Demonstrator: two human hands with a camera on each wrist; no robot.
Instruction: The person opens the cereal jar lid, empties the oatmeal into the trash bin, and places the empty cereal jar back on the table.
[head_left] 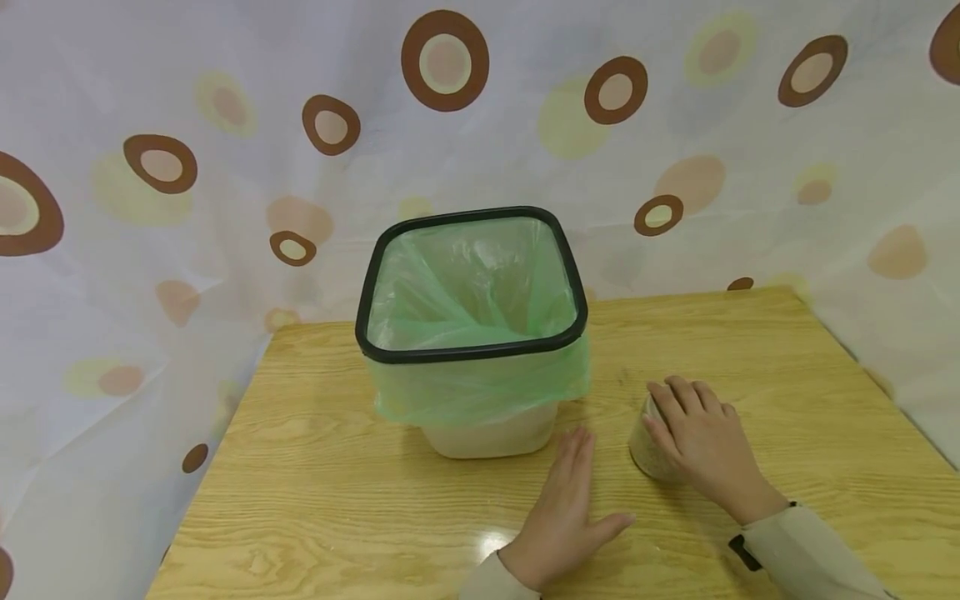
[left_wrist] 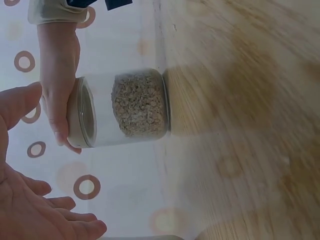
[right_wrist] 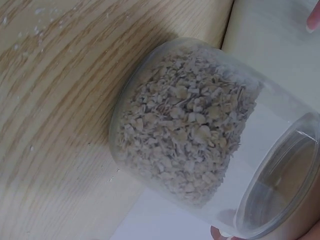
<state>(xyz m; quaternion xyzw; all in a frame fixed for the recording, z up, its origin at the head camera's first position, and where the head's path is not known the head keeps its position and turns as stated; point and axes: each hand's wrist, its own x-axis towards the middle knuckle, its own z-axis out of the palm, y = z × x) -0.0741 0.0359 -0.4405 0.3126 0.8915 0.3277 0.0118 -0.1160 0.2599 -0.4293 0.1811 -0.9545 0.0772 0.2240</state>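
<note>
Gripping a clear jar (left_wrist: 145, 107) of pale flakes (right_wrist: 185, 125) by its lid (left_wrist: 76, 120) with curled fingers of the right hand (head_left: 705, 446), lower right of the head frame; standing the jar upright on the wooden table (head_left: 322, 500); holding the left hand (head_left: 558, 517) with fingers straight and thumb spread apart, bottom centre, between jar and white bin (head_left: 487, 442); mid-frame, lining that bin with a green bag (head_left: 480, 383), folded outward under a black rim (head_left: 472, 354).

Lidded clear jar (left_wrist: 120, 109), part-full of pale flakes (right_wrist: 187, 125); upright on wooden table (head_left: 315, 500)
</note>
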